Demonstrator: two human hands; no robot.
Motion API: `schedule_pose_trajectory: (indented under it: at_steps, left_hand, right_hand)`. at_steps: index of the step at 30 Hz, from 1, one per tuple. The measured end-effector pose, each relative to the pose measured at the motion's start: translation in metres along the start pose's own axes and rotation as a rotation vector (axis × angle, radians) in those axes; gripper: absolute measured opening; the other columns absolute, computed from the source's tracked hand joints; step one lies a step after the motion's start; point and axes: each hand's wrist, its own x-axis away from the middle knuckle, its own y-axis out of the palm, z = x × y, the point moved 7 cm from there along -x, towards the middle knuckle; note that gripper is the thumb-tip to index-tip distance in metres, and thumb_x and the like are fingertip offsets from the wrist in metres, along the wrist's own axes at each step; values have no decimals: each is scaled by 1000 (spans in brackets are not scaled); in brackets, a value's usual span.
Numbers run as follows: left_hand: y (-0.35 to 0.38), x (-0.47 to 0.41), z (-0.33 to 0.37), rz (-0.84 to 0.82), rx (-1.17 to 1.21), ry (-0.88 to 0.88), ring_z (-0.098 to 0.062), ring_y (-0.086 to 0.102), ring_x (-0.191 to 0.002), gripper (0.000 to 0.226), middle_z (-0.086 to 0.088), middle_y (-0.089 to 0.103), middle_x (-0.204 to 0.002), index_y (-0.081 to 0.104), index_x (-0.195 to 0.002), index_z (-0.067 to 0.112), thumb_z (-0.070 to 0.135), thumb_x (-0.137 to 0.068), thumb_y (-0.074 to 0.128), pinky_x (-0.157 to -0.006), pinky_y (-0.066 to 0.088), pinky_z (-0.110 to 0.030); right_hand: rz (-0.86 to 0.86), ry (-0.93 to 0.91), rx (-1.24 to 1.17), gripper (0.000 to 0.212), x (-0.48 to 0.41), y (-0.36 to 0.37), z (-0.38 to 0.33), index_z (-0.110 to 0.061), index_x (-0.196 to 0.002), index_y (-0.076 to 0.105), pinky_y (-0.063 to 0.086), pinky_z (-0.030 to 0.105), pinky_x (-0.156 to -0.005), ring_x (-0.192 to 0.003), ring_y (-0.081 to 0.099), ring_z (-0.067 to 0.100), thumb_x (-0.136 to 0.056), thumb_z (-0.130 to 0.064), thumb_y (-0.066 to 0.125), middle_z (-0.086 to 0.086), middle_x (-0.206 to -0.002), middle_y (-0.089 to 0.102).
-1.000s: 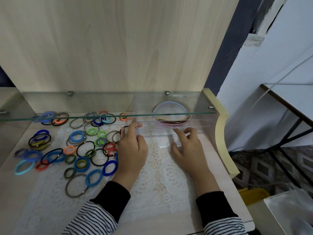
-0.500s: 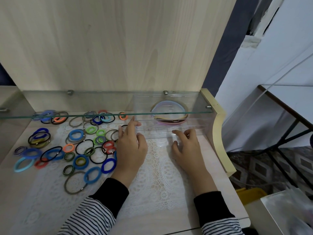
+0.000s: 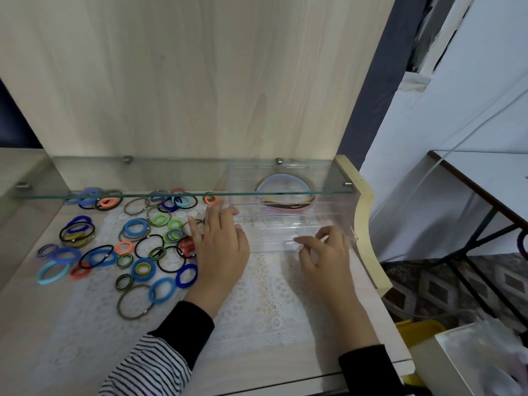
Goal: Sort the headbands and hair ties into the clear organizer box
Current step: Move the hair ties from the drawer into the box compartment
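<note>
Steadying clear organizer box [image 3: 285, 224] with flat left hand [image 3: 223, 247]; right hand [image 3: 325, 257] fingers [image 3: 304, 240] pinch its front edge; draw out squarely.

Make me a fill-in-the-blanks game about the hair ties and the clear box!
The headbands lie inside the clear organizer box, under a ____ shelf.
The loose hair ties lie to the ____ of the left hand.
The lace mat is coloured ____.
Missing words: glass, left, white.
</note>
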Motion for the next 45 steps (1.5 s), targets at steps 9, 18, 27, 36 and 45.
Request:
schedule_pose_trajectory:
  at_steps: [9, 18, 27, 36, 45]
  left_hand:
    - [4, 13, -2, -138, 35, -32, -25, 18, -149, 44, -7, 24, -160, 43, -134, 16, 22, -92, 32, -119, -6, -47]
    - [2, 31, -1, -235, -108, 6, -13, 0, -151, 81, 4, 6, -163, 6, -156, 17, 42, -80, -8, -107, -34, -35]
    - [2, 44, 1, -348, -140, 13, -8, -11, -148, 83, 8, -4, -162, -3, -155, 20, 50, -79, -19, -117, -20, -44]
    - [-5, 56, 4, -374, -105, 3, -1, -19, -138, 74, 8, -2, -163, 0, -155, 20, 49, -88, -11, -119, -15, -46]
    - [-10, 67, 5, -376, -105, 19, -1, -17, -138, 78, 6, 1, -163, 5, -155, 18, 49, -85, -11, -119, -13, -46]
  right_hand:
    - [59, 187, -7, 30, -25, -13, 36, -4, -113, 59, 44, 39, -89, -103, 54, 30, -85, -15, 60, 13, -113, 58]
    - [8, 107, 107, 46, -11, -15, 36, 1, -114, 56, 43, 46, -94, -112, 50, 34, -75, -17, 41, 15, -119, 57]
    - [-73, 208, 196, 63, 2, -19, 41, -1, -130, 47, 33, 42, -105, -124, 42, 38, -77, -31, 27, 23, -141, 42]
    - [-103, 211, 234, 69, 16, -22, 41, 2, -131, 48, 21, 37, -114, -134, 35, 31, -84, -37, 17, 21, -143, 42]
    - [-113, 196, 283, 66, 26, -29, 41, 2, -129, 51, 23, 38, -114, -133, 38, 31, -88, -41, 22, 20, -141, 46]
